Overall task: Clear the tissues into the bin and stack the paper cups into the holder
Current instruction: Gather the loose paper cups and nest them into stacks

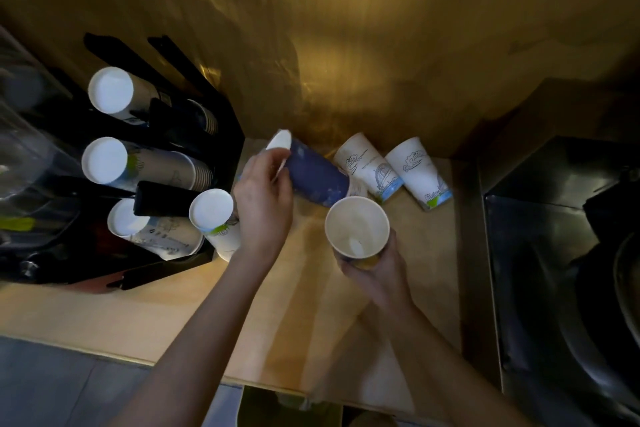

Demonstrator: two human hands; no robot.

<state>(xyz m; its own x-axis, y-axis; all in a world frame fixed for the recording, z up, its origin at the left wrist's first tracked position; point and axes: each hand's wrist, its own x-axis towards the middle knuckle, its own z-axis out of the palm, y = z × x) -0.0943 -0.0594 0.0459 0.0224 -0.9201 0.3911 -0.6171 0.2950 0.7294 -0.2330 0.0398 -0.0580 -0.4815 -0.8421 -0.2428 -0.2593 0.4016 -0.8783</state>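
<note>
Currently: left hand grips blue paper cup, tilted, base toward far left, held above wooden counter. Right hand wraps lower part of open paper cup, mouth up toward camera, just right of blue cup. Two white printed cups stand inverted at far right of counter, against wall, touching. Black cup holder at left, holding several cup stacks lying base-outward. No tissues or bin identifiable.
</note>
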